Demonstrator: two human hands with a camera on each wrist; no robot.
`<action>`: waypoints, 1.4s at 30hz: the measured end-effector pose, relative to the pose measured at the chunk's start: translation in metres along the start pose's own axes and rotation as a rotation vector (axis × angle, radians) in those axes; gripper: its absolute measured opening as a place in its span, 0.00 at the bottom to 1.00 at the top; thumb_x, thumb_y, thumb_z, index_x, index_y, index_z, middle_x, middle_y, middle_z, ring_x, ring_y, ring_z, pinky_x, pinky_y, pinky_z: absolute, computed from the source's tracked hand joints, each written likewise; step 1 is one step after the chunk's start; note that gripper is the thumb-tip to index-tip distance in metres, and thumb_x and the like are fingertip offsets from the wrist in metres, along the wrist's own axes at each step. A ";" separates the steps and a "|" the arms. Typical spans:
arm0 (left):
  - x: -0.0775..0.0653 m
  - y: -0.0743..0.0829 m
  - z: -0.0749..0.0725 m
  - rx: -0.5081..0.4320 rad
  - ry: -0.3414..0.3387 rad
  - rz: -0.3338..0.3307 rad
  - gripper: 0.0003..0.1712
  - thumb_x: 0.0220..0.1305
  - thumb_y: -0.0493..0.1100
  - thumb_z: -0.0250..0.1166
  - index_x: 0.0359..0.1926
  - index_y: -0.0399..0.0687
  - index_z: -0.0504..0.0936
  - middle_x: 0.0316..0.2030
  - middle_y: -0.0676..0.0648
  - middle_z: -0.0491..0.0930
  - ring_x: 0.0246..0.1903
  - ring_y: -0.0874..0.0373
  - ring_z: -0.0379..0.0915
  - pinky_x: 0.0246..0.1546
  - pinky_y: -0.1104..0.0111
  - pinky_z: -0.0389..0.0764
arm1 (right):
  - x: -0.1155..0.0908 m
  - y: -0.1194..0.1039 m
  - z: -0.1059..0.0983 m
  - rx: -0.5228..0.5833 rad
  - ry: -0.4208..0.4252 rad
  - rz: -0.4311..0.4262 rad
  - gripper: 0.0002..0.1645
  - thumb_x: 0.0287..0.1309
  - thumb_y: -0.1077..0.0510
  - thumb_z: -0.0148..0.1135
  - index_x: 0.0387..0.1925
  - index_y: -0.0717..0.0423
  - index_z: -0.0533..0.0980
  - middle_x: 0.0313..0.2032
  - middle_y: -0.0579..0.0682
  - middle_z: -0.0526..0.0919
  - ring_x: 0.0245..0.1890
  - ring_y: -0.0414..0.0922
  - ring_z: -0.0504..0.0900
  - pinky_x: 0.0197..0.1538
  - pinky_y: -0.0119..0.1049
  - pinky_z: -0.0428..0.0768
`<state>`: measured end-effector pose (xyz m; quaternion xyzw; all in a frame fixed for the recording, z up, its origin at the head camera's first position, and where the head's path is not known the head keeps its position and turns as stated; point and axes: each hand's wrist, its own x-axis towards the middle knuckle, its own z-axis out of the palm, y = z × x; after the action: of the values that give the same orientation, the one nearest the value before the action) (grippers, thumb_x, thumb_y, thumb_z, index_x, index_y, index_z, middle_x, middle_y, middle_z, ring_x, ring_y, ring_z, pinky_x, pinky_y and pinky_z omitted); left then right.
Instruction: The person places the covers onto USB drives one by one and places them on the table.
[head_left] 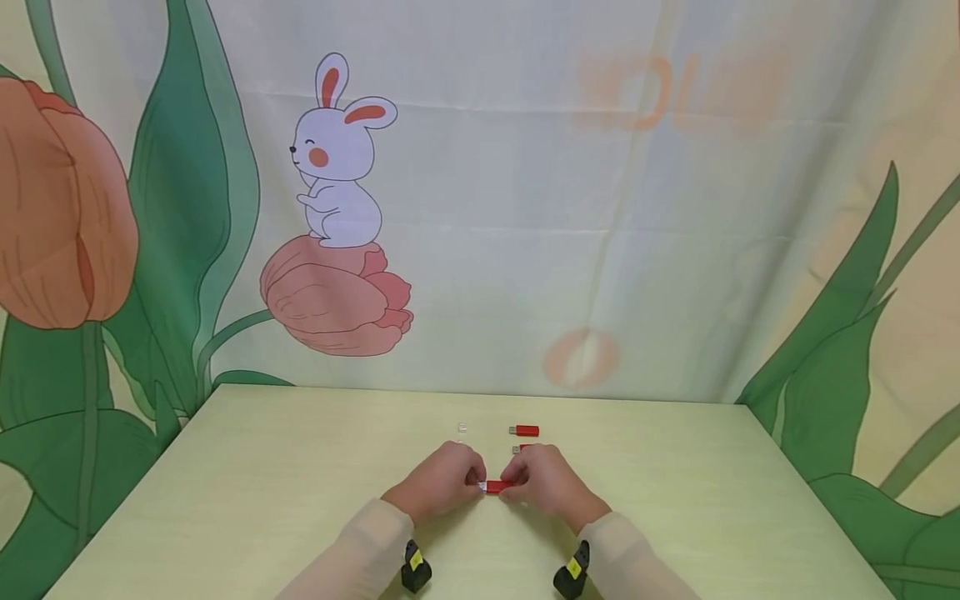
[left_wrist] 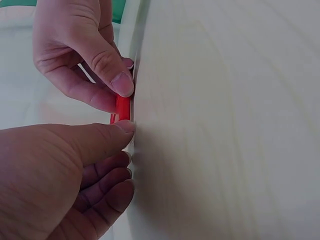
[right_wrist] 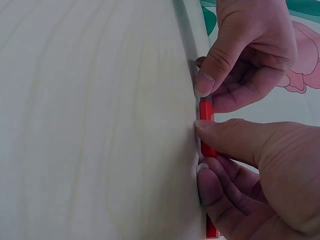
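A red USB flash drive (head_left: 495, 487) lies between my two hands, low over the table. My right hand (head_left: 551, 483) pinches its red body between thumb and fingers. At its connector end my left hand (head_left: 444, 482) pinches a small clear cap (head_left: 483, 487), mostly hidden by the fingertips. In the left wrist view the red drive (left_wrist: 123, 107) shows between both thumbs. From the right wrist, the drive (right_wrist: 207, 111) appears close to the table surface; how far the cap sits over the connector cannot be seen.
Behind my right hand lie another red USB drive (head_left: 527, 431) and a second one (head_left: 522, 448), partly covered by that hand. A clear cap (head_left: 462, 427) lies beyond my left hand. The pale wooden table (head_left: 300, 483) ends at a printed cloth backdrop (head_left: 480, 250).
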<state>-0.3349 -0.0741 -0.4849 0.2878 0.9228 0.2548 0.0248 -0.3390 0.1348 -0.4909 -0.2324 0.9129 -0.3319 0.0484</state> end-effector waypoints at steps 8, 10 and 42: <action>0.000 0.001 0.001 0.017 -0.005 -0.023 0.03 0.60 0.37 0.75 0.34 0.43 0.89 0.27 0.55 0.83 0.28 0.65 0.70 0.35 0.73 0.77 | 0.001 -0.001 -0.001 -0.006 -0.020 0.019 0.07 0.51 0.64 0.78 0.34 0.54 0.89 0.28 0.43 0.88 0.28 0.36 0.82 0.34 0.28 0.80; -0.001 0.002 0.001 0.018 -0.004 -0.024 0.03 0.60 0.37 0.75 0.35 0.43 0.89 0.28 0.54 0.84 0.28 0.65 0.70 0.35 0.73 0.78 | 0.001 -0.002 -0.001 -0.013 -0.025 0.023 0.07 0.51 0.64 0.78 0.34 0.54 0.89 0.29 0.42 0.88 0.29 0.36 0.82 0.35 0.28 0.80; -0.008 -0.018 -0.017 -0.016 0.030 0.063 0.15 0.57 0.44 0.77 0.44 0.43 0.87 0.37 0.50 0.82 0.40 0.55 0.77 0.46 0.64 0.80 | -0.009 0.012 -0.027 -0.024 0.102 -0.034 0.14 0.52 0.57 0.79 0.42 0.54 0.88 0.38 0.47 0.86 0.33 0.42 0.77 0.34 0.30 0.76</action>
<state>-0.3406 -0.0988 -0.4798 0.3125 0.9116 0.2670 0.0054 -0.3421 0.1627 -0.4782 -0.2314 0.9139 -0.3334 -0.0068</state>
